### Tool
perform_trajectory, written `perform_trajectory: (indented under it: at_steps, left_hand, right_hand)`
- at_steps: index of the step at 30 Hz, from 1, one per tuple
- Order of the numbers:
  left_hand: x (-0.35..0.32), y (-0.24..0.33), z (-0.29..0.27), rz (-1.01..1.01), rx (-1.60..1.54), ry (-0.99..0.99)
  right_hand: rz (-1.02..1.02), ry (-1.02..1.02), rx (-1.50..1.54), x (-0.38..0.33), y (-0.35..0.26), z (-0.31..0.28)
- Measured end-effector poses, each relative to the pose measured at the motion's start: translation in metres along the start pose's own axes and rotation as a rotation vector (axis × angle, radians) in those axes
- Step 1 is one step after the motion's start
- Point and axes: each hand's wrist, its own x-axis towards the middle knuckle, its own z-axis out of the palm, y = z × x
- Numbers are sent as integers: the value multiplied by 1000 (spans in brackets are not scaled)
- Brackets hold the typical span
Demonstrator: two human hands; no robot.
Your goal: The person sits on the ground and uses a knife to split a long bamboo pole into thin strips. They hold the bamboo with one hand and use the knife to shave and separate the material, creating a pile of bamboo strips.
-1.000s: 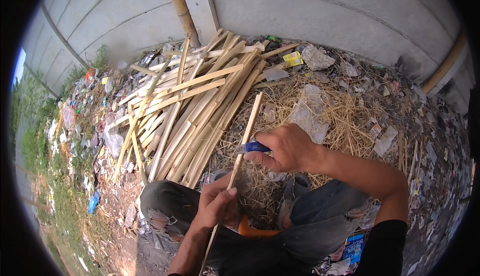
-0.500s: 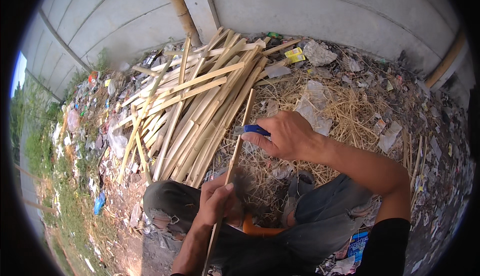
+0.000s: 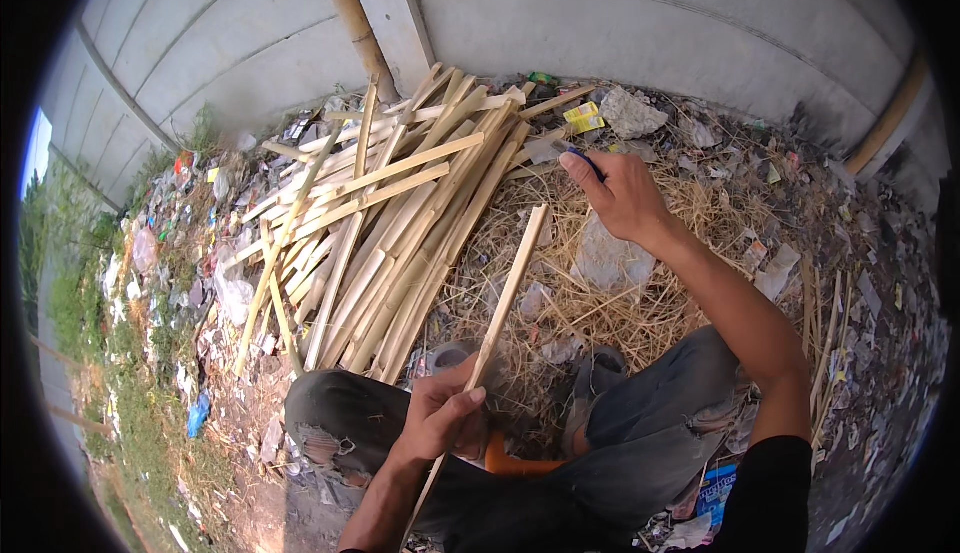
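A long split bamboo strip (image 3: 512, 288) slants up and away in front of me. My left hand (image 3: 438, 418) is closed around its lower part, thumb along the strip. Off to the right, clear of the strip's far end, my right hand (image 3: 628, 193) is closed on a blue-handled knife (image 3: 583, 161). Only part of the handle shows, and the blade is hard to make out against the litter. Beyond my knees lies a pile of split bamboo strips (image 3: 400, 218), several crossing over others.
A grey concrete wall (image 3: 620, 23) with a bamboo pole (image 3: 358, 28) stands behind the pile. Straw-like shavings (image 3: 665, 293) cover the ground at right. Litter and a pale rock (image 3: 632, 113) lie near the wall. An orange curved object (image 3: 515, 463) rests between my legs.
My right hand with the knife has moved up and right, away from the strip. The strip's far end has swung right and lower, still in my left hand.
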Motion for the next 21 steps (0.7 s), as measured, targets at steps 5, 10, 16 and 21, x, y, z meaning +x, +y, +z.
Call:
perform_trajectory:
  at_steps: [5, 10, 16, 21]
  left_hand:
    - [5, -3, 3, 39, 113, 149]
    - [5, 15, 11, -48, 148, 180]
    - [10, -1, 7, 96, 219, 228]
    - [14, 5, 8, 135, 364, 240]
  right_hand:
    - [-33, 46, 162, -11, 8, -9]
    - [-131, -96, 297, -32, -21, -3]
    - [-174, -350, 287, -36, -48, 8]
    - [-184, -448, 330, -41, -51, 17]
